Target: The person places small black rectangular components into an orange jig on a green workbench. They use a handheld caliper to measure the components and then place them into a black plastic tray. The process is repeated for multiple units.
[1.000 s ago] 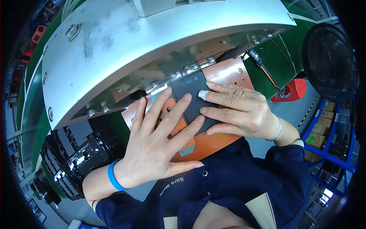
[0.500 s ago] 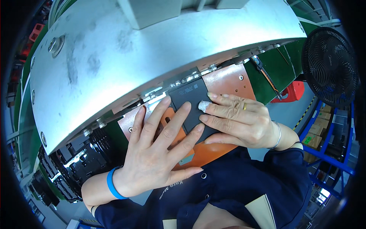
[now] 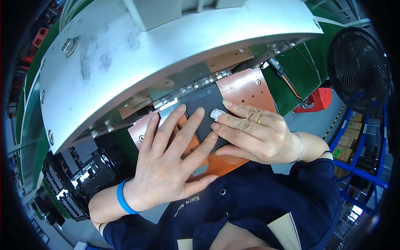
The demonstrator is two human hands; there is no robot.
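Observation:
A flat dark grey rectangular piece, like a battery pack (image 3: 204, 100), lies in an orange fixture (image 3: 229, 164) below the large metal housing. My left hand (image 3: 166, 166), with a blue wristband, is spread open, its fingertips over the fixture and the left edge of the dark piece. From the right, my right hand (image 3: 258, 133) rests with stretched fingers on the dark piece's right side. A white wrap or bit of cloth (image 3: 216, 114) covers one of its fingertips; which of these I cannot tell. Beneath the hands, part of the piece is hidden.
The large pale metal housing (image 3: 166, 54) with bolts overhangs the work. Copper-coloured plates (image 3: 246, 89) flank the dark piece. A caliper-like tool (image 3: 287, 81) lies on the green mat (image 3: 291, 96). Farther right are a black fan (image 3: 357, 68) and a blue rack (image 3: 358, 166); black trays (image 3: 89, 175) stand left.
Both hands stay on the fixture. The right hand has shifted slightly left across the dark piece. The metal housing appears somewhat higher in the picture, showing more of its underside.

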